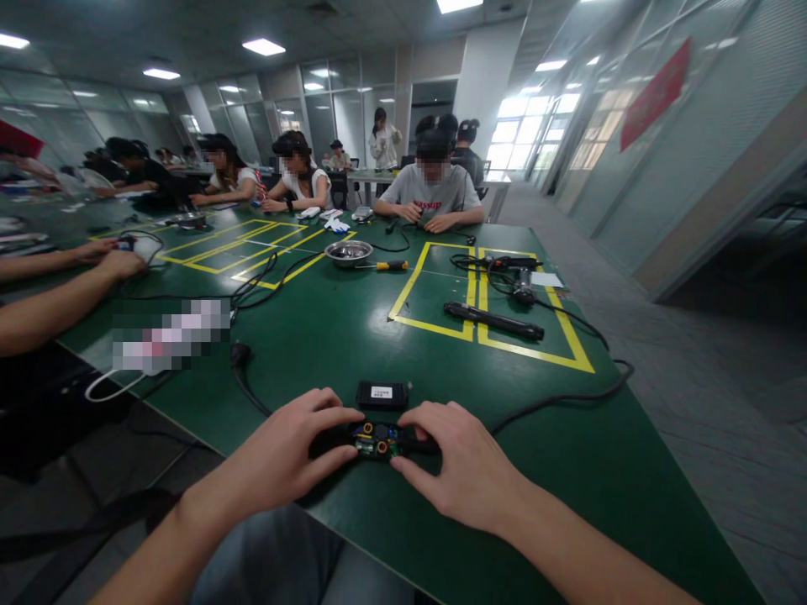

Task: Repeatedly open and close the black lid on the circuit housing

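An opened power adapter (377, 440) lies at the near edge of the green table, its circuit board with copper-coloured coils facing up. My left hand (303, 441) grips its left end between thumb and fingers. On the opposite end, my right hand (445, 458) holds it the same way. Just behind it rests a black case cover (382, 394) with a white label, touched by neither hand. A black cord with a plug (239, 354) runs toward my left hand, and another black cord (548, 402) leads off from my right hand's side.
Yellow tape (435, 328) marks areas on the green table (303, 336). A black stick-shaped tool (493, 321), a corded tool (523, 286), a metal bowl (349, 253) and a yellow-handled screwdriver (392, 265) lie farther back. At left are a co-worker's hands (123, 259); several people sit beyond.
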`<state>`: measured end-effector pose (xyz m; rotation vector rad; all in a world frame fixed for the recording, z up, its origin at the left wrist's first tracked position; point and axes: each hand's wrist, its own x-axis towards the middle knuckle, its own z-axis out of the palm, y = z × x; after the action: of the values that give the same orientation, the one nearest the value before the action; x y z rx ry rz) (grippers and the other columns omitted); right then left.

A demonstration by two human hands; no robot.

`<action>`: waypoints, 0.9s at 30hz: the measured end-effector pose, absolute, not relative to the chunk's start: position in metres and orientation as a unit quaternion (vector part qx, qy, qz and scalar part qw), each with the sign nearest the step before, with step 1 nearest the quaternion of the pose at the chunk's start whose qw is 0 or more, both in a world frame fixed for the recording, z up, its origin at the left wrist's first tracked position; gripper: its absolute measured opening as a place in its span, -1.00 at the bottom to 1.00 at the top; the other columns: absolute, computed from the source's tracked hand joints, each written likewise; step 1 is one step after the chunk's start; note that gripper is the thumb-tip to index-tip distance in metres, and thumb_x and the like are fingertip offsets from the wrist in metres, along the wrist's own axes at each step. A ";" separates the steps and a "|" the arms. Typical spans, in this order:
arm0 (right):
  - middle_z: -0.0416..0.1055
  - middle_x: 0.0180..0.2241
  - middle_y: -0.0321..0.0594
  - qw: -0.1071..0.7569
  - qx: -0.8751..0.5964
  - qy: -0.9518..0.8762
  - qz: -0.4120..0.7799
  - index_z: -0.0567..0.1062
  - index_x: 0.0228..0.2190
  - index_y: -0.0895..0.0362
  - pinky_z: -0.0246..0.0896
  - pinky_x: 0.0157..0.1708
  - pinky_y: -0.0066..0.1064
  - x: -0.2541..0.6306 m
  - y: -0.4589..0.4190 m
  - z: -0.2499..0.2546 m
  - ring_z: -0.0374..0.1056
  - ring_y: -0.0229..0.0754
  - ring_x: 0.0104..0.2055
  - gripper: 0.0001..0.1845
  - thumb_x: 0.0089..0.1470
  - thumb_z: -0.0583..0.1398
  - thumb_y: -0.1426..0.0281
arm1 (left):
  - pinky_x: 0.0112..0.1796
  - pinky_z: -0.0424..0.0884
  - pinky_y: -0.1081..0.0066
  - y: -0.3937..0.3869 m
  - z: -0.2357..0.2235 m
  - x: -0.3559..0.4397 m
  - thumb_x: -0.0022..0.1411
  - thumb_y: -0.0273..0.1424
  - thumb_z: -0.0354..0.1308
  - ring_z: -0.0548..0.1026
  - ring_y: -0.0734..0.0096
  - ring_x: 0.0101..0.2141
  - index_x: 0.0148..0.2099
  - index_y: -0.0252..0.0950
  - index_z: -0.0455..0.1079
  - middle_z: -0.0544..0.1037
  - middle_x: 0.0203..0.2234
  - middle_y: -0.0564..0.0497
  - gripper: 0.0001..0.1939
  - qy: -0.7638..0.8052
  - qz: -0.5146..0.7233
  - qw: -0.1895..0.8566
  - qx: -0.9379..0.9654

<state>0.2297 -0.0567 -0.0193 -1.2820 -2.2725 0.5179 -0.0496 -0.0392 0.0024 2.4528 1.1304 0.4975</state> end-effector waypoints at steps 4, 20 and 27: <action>0.55 -0.27 -0.22 0.232 -0.473 -0.828 0.192 0.59 -0.11 0.09 0.26 -0.20 -0.21 0.230 -0.056 -0.019 0.47 -0.05 -0.25 -0.76 0.17 0.42 0.38 | -0.23 0.45 0.41 -0.034 -0.001 -0.050 0.53 -0.25 0.23 0.60 0.29 -0.24 0.28 -0.07 0.58 0.57 -0.23 0.00 -0.65 0.398 0.158 0.192 0.883; 0.45 -0.33 -0.23 0.260 -0.415 -0.860 0.142 0.37 -0.32 0.07 0.09 -0.25 -0.25 0.239 -0.053 -0.020 0.34 -0.10 -0.28 -0.86 0.24 0.20 0.54 | 0.12 0.46 0.06 -0.017 0.021 -0.032 0.45 -0.44 0.19 0.54 0.05 0.09 -0.11 -0.15 0.66 0.61 0.12 -0.11 -0.81 0.385 0.193 0.125 0.894; 0.37 -0.38 -0.26 0.277 -0.443 -0.841 0.144 0.31 -0.33 0.06 0.08 -0.29 -0.27 0.239 -0.056 -0.018 0.29 -0.09 -0.33 -0.80 0.04 0.24 0.52 | 0.09 0.52 0.09 0.003 0.014 -0.008 0.45 -0.42 0.30 0.60 0.08 0.02 0.16 -0.15 0.65 0.68 0.04 -0.09 -0.71 0.411 0.163 0.164 0.882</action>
<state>0.2390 -0.0559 -0.0176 -1.1889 -2.2577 0.3874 -0.0082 0.0031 0.0144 2.5142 1.1709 0.4647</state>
